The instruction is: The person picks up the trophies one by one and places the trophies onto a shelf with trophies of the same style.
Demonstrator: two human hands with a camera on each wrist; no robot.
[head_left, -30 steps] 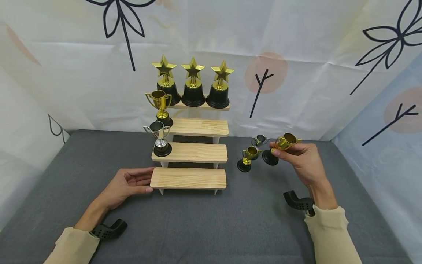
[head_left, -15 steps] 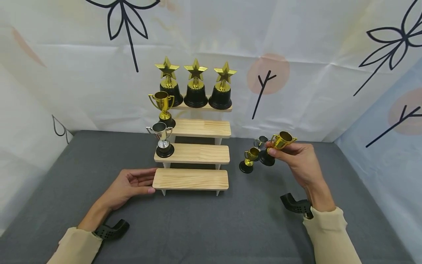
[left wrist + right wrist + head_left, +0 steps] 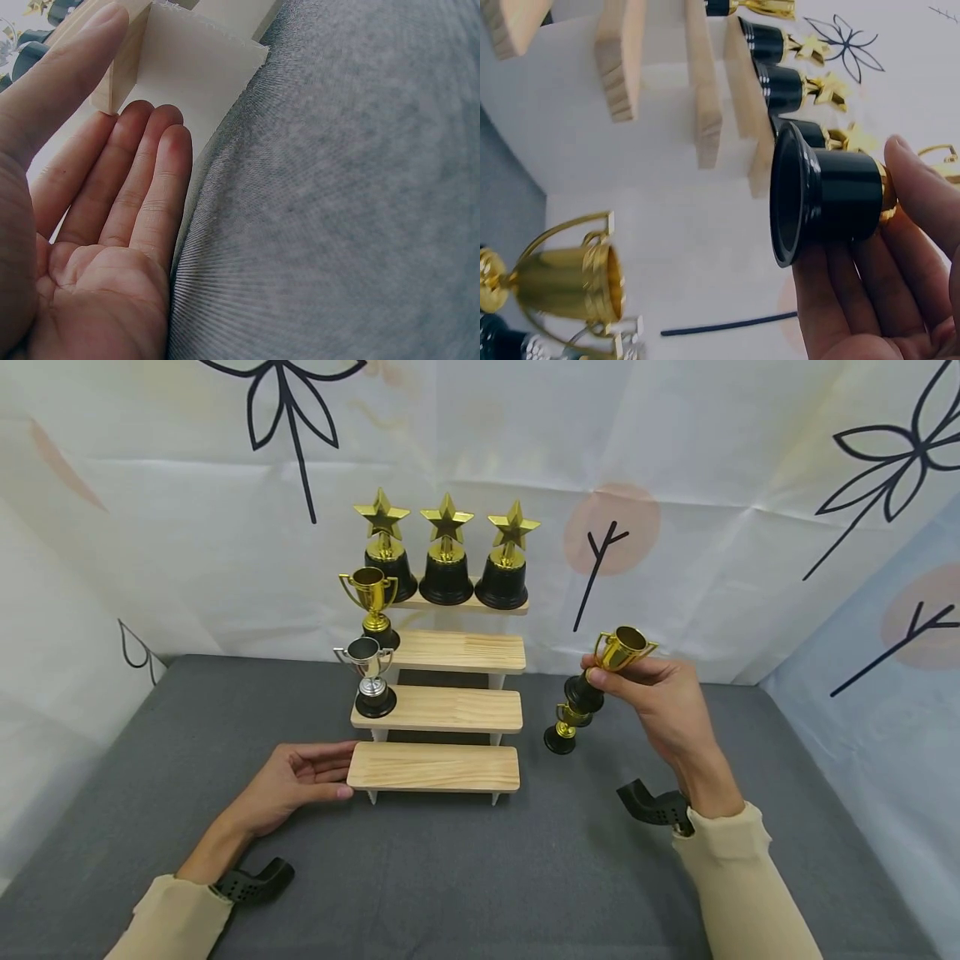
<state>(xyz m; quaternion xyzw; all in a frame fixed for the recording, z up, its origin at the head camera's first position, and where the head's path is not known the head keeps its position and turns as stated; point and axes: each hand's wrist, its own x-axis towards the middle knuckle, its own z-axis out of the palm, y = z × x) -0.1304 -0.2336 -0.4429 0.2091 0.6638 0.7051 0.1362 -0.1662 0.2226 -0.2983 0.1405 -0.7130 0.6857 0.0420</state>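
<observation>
My right hand (image 3: 663, 706) pinches a gold trophy cup (image 3: 624, 648) by its stem, thumb on one side and fingers on the other. The cup leans to the right, lifted off the table, its hollow black base (image 3: 844, 195) facing the shelves in the right wrist view. Below it stands a smaller gold trophy cup (image 3: 560, 742), partly covered by that base in the head view. My left hand (image 3: 288, 783) lies at the left end of the lowest shelf (image 3: 433, 767) of a wooden tiered stand, its fingers (image 3: 150, 180) extended against the end.
Three gold star trophies (image 3: 446, 556) fill the top shelf. A gold cup (image 3: 370, 593) and a silver cup (image 3: 369, 670) stand at the left ends of the two middle shelves. A printed white cloth (image 3: 697, 552) hangs behind the grey table (image 3: 465, 877).
My right hand has raised the gold trophy cup and carried it left, over the smaller cups; the silver one there is now hidden in the head view. My left hand stays at the shelf.
</observation>
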